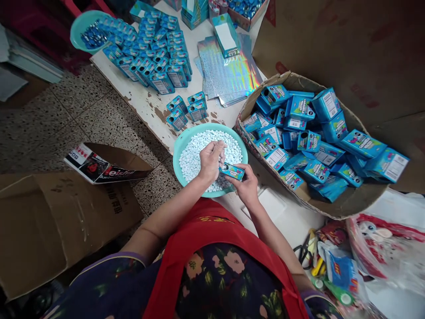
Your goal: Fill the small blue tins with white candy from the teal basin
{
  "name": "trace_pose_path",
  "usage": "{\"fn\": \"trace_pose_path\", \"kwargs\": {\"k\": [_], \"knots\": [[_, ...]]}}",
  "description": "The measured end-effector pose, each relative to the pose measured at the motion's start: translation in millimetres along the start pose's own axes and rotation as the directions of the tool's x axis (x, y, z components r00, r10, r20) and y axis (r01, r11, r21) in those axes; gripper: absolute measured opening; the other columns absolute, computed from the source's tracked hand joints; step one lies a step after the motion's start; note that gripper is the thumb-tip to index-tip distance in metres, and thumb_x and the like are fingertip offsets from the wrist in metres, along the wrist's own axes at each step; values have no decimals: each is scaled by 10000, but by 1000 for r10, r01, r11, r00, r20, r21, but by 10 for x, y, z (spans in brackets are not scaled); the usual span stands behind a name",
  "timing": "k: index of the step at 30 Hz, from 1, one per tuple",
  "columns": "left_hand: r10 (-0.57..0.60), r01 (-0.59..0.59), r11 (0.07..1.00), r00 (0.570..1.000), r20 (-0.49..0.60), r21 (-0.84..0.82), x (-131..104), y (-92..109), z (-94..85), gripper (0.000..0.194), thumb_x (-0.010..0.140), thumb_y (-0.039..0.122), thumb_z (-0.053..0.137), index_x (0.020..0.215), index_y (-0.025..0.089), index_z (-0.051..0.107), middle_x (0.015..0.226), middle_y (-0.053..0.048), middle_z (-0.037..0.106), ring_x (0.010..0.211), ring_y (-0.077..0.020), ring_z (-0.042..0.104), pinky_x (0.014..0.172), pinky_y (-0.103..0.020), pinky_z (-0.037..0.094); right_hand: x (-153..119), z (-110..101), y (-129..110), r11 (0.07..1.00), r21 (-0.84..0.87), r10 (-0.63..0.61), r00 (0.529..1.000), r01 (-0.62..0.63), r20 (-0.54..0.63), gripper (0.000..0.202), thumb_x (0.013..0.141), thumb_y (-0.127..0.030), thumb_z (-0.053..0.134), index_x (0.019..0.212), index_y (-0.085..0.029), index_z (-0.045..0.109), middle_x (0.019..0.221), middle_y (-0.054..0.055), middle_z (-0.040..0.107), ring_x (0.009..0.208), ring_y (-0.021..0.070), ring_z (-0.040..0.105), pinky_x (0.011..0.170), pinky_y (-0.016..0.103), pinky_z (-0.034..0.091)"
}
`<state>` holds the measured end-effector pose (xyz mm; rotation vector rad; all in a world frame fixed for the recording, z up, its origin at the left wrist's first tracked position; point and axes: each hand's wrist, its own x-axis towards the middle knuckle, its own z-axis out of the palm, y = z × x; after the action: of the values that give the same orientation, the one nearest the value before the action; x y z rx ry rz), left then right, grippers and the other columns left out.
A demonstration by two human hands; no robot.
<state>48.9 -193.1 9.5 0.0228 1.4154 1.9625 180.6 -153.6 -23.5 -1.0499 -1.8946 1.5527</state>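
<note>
A turquoise bowl (pixel 177 166) full of small white candies (pixel 191 161) stands at the table edge before me. My right hand (pixel 248 186) grips a small blue candy box (pixel 236 172) over the bowl's near right side, its round opening facing up. Just above that opening, my left hand (pixel 210 161) is closed with its fingers curled together. What lies inside those fingers is hidden. Two short stacks of similar blue boxes (pixel 197 110) stand beyond the bowl.
A cut-down carton (pixel 299 206) heaped with blue boxes stands right. Many upright blue boxes (pixel 177 77) fill the far left, beside a bowl of blue caps (pixel 78 33). Shiny holographic sheets (pixel 212 71) lie behind. Scissors (pixel 302 254) are at lower right; a brown carton (pixel 66 217) is left.
</note>
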Motion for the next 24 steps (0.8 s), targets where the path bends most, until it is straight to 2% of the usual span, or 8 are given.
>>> {"fn": "trace_pose_path", "kwargs": {"k": [5,10,15,19,21,24], "knots": [[-16,18,998,999,36,-58,-56,98,-5,358,763,525,693,746,185,581,541,58,405,399,-41,387,337,-183,247,-62,-29,45,988,143,61,998,-62,16,425,610,-404,830,952,-240,638,953,9,644,912,202,609,840,356,490],[-47,46,993,999,-8,-108,-20,172,-47,370,792,535,664,728,188,554,537,56,399,393,-40,382,330,-183,255,-111,-63,84,966,237,96,995,-103,38,450,586,-399,846,959,-247,646,956,8,658,867,194,626,767,330,512],[-54,57,994,998,33,-93,-105,149,22,400,773,563,667,703,191,540,520,56,397,392,-42,383,329,-181,255,-137,-39,61,992,129,23,1000,-20,-18,388,627,-378,831,947,-240,661,928,7,636,872,191,614,791,329,495],[-28,29,998,999,18,-57,-161,113,81,399,755,552,691,683,190,540,505,61,390,384,-38,369,328,-177,262,-150,-6,-29,998,9,-60,997,61,-44,321,680,-387,801,937,-247,668,920,18,633,904,203,605,834,351,480],[-46,47,997,999,21,-69,-137,124,58,390,758,533,699,676,186,541,495,64,384,374,-35,361,319,-172,257,-204,-90,-63,996,21,-86,996,86,-25,326,682,-388,804,947,-255,668,932,19,636,907,202,611,834,348,486],[-146,149,984,989,29,-99,-20,134,-62,352,803,484,675,684,181,542,499,60,404,374,-34,380,312,-151,270,-417,-415,-35,996,34,-80,995,82,-60,384,655,-396,824,975,-258,663,985,25,637,945,207,613,842,346,491]]}}
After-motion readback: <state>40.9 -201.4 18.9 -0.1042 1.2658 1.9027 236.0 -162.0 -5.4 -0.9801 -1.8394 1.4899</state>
